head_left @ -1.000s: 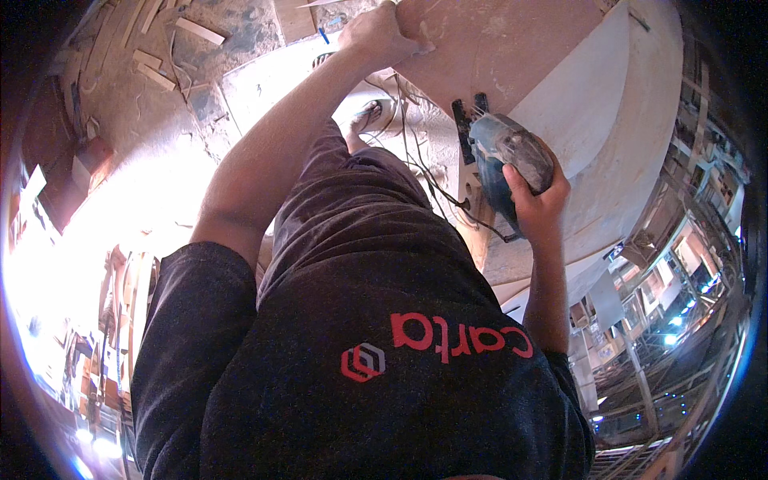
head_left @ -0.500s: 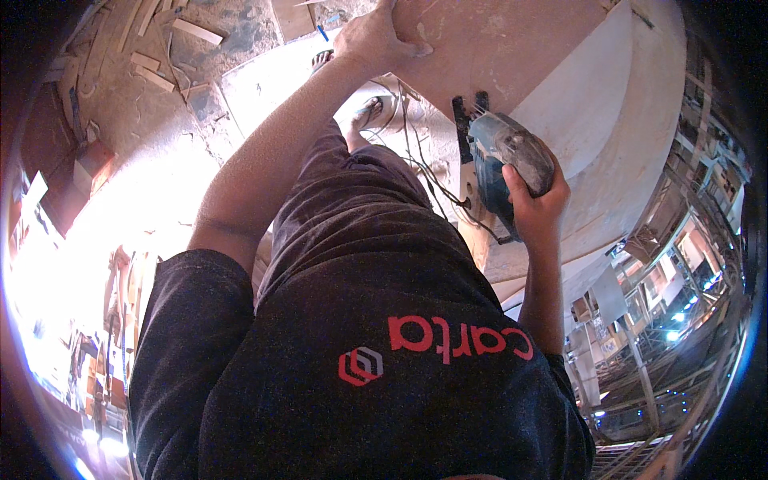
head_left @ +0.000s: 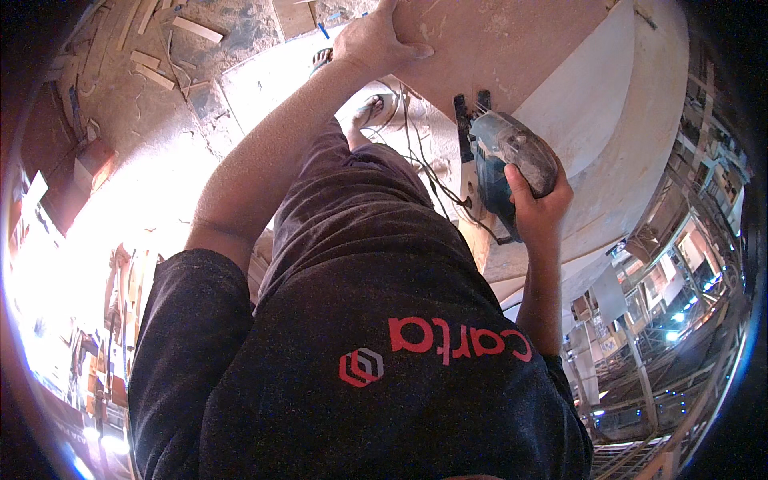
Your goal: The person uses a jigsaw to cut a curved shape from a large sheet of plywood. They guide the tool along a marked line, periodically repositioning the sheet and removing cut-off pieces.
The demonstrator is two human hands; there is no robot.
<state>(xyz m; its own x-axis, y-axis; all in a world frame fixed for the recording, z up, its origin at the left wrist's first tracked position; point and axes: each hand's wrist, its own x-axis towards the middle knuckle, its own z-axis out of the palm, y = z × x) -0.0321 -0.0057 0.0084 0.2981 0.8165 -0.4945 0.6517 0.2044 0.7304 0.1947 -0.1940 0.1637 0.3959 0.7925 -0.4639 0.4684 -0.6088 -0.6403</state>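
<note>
My right hand (head_left: 534,192) is closed round a dusty dark-green power tool, apparently a jigsaw (head_left: 512,156), with its black base on the brown wooden panel (head_left: 496,44) and the pale board showing beside it. My left hand (head_left: 376,44) lies on the panel's left edge, thumb stretched out; its fingertips are hard to see. Dark cables (head_left: 424,160) hang from the work down past my legs. My feet (head_left: 370,106) show below the panel.
Several offcut strips (head_left: 196,30) lie scattered on the dusty floor (head_left: 120,96) at upper left. Strong light washes out the left side. A curved pale board (head_left: 640,160) spans the right. Stacked timber (head_left: 120,304) stands lower left, with cluttered framework at the far right.
My left hand has shifted slightly, its thumb lying a little lower on the panel. The tool and my right hand have moved very slightly rightward.
</note>
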